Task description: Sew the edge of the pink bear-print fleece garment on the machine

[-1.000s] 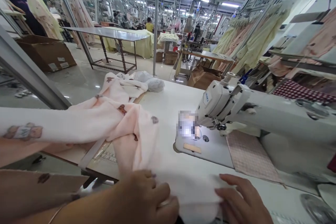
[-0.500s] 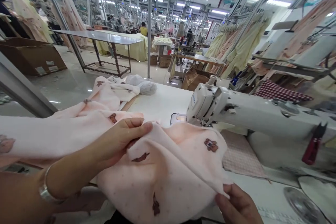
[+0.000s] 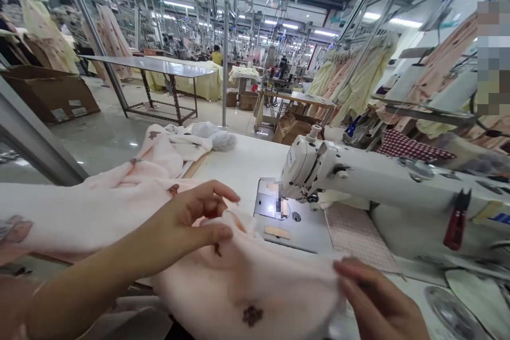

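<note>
A pale pink, soft fabric piece [image 3: 279, 281] with brown bear prints spans both hands in front of the sewing machine [image 3: 358, 170]. My left hand [image 3: 195, 218] is at its upper left edge. The thumb lies on the near side and curled fingers are behind a fold, with the index finger raised off the cloth. At the right end, my right hand [image 3: 378, 292] pinches the fabric edge between thumb and fingers, slightly blurred. The metal needle plate [image 3: 295, 234] shows just beyond the cloth, with its lamp lit. The needle area is pixelated.
More pink bear-print fabric [image 3: 119, 207] heaps at the left, beside a clear plastic bag [image 3: 219, 135]. Red-handled thread snips [image 3: 457, 223] rest against the machine arm. A checked pink cloth [image 3: 358, 234] lies under the arm. A metal post [image 3: 40, 133] slants at the left.
The fabric has dropped toward me, uncovering the needle plate. My left index finger has lifted away from the thumb. My right hand has risen slightly, still holding the edge.
</note>
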The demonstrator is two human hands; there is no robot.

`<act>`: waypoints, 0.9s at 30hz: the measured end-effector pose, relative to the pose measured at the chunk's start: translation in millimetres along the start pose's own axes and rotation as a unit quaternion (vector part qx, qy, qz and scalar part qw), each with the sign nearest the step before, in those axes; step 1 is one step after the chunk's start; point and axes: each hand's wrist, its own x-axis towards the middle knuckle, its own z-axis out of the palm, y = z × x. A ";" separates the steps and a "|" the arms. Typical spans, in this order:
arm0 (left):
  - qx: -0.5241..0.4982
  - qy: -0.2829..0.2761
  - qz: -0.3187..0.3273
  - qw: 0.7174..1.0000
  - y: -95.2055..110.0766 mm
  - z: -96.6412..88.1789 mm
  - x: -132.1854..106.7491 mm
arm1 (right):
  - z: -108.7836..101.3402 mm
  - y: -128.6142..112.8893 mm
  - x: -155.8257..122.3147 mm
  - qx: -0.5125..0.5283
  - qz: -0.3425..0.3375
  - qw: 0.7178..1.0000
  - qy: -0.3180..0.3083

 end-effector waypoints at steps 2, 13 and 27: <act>0.004 -0.002 -0.019 1.000 -1.9 5.1 8.9 | 11.3 1.3 23.8 -0.022 0.003 1.000 0.020; 0.049 0.020 -0.053 0.997 -11.0 15.0 24.5 | 44.9 6.4 76.9 -0.187 -0.120 0.963 0.155; 0.038 0.037 -0.044 0.998 -5.0 4.9 21.7 | 19.3 6.0 49.2 0.072 0.009 0.997 -0.009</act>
